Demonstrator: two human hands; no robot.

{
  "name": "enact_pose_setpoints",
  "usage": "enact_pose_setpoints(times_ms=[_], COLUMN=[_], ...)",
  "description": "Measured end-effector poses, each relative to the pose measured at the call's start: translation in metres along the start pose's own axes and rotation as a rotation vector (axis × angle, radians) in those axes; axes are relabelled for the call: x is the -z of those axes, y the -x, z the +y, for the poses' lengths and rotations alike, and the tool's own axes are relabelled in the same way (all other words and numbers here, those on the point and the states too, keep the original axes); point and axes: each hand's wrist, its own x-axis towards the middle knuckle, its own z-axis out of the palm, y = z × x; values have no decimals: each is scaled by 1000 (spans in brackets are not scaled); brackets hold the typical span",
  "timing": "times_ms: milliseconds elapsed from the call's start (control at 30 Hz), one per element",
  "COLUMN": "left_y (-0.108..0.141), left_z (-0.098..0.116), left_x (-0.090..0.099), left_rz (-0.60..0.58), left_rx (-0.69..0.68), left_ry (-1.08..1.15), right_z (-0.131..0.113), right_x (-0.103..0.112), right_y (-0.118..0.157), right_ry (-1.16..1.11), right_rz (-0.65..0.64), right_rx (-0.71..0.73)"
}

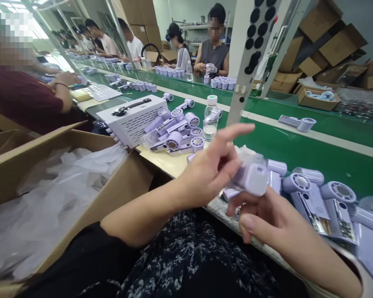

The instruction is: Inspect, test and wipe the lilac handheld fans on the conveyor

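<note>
A lavender handheld fan (255,179), blurred and partly in clear plastic, is in front of me, one end towards me. My left hand (209,169) pinches its left side between thumb and bent fingers, the index finger stretched out above. Just under the fan, my right hand (267,219) has loosely curled fingers, its thumb apart from them and off the fan. Whether its fingers touch the fan's underside is hard to see. More lavender fans (340,192) with uncovered circuit boards lie right of my hands. Another pile of fans (177,130) is beyond my left hand.
An open carton (139,176) with thin plastic bags stands at my left. Past it is a white slotted metal box (133,118). A clear bottle (210,118) stands near a metal post (245,62). The green conveyor (335,145) runs across, with co-workers (216,49) on the far side.
</note>
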Motion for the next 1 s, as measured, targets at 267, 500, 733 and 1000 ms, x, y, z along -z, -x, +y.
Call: enact_pose_setpoints(times_ms=[267, 500, 733, 1000], left_y=[18, 42, -19, -4], left_z=[16, 12, 11, -19], left_x=[47, 20, -18, -122], left_rz=[155, 112, 51, 53], left_rx=[184, 198, -82, -373], left_ry=[303, 409, 440, 394], right_z=[2, 17, 15, 54], right_x=[-19, -6, 27, 38], right_y=[-11, -2, 2, 15], right_ry=[777, 691, 781, 643], right_rz=[120, 141, 620, 872], right_rx=[635, 509, 381, 354])
